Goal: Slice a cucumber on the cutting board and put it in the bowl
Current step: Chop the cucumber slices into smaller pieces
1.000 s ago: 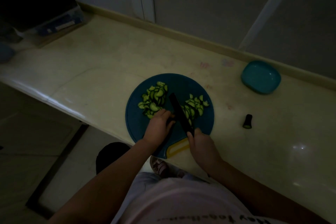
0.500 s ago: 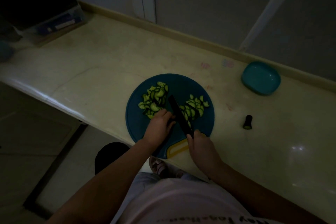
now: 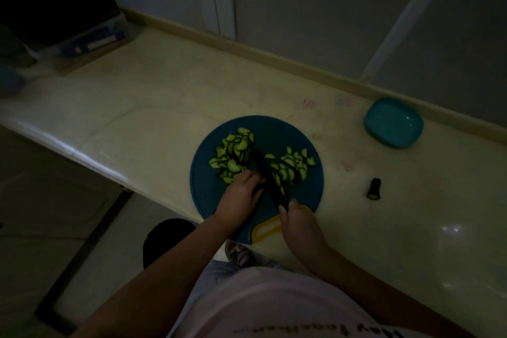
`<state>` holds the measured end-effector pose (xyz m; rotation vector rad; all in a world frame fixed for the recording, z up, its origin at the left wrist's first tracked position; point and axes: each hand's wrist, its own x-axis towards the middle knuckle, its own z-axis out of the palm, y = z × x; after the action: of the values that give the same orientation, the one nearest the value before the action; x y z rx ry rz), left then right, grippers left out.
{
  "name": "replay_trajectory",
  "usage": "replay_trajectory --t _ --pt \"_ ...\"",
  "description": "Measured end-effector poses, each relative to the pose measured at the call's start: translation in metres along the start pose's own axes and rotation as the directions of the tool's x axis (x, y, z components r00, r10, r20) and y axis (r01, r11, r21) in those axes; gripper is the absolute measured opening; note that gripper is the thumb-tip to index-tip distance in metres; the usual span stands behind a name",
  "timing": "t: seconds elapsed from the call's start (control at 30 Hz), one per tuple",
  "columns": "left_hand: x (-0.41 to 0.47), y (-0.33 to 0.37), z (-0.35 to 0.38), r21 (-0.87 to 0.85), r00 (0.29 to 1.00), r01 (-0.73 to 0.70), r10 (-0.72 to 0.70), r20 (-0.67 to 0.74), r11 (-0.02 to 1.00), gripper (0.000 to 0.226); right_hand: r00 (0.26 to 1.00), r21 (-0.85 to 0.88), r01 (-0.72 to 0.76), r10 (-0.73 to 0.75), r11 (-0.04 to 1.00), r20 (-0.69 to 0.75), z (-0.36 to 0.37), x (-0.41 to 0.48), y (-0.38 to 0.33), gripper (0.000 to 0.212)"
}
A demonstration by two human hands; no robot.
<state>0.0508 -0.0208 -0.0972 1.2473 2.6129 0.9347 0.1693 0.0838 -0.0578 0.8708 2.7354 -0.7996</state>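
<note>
My right hand (image 3: 297, 223) sits at the near edge of the cutting board (image 3: 208, 200), fingers wrapped round the handle of the knife (image 3: 270, 178). Its dark blade angles away over the board's middle, ready to drop beside my knuckles. My left hand (image 3: 240, 195) rests on the board just left of the blade, fingers curled under as a guard. What they pin is hidden, so I cannot tell if they hold anything. Cucumber slices (image 3: 233, 151) lie in two heaps on the board's far half, one on each side of the blade, out of the cut. A cucumber end (image 3: 373, 189) lies on the worktop (image 3: 164, 107) right of the board. The bowl (image 3: 393, 123) waits beyond the board's far right; I see no slices in it.
</note>
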Motion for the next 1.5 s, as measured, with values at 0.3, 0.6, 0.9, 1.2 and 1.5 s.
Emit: replay_trajectory --t 0.3,0.6,0.9,1.2,1.5 --pt "-0.002 0.008 -0.005 0.065 0.996 0.076 -0.073 -0.048 0.995 0.018 1.000 0.038 0.000 0.000 0.999 -0.005 -0.006 -0.006 0.003 0.033" --pt "-0.001 0.010 -0.007 0.063 0.996 0.079 -0.075 -0.051 0.995 0.016 1.000 0.058 0.018 -0.019 0.998 0.013 -0.010 -0.013 0.000 0.034" --pt "0.001 0.011 -0.009 0.068 0.998 0.060 -0.057 -0.041 0.996 0.012 0.999 -0.070 0.023 -0.026 0.997 -0.039 -0.002 -0.016 -0.001 0.036" --pt "0.001 0.011 -0.010 0.038 0.998 0.060 -0.059 -0.030 0.997 0.014 1.000 0.005 0.003 -0.003 1.000 0.003 0.007 -0.010 -0.002 0.032" --pt "0.003 0.015 -0.004 0.053 0.997 0.066 -0.063 -0.046 0.996 0.014 0.998 0.025 -0.049 0.050 0.998 -0.037 0.002 -0.008 0.005 0.033"
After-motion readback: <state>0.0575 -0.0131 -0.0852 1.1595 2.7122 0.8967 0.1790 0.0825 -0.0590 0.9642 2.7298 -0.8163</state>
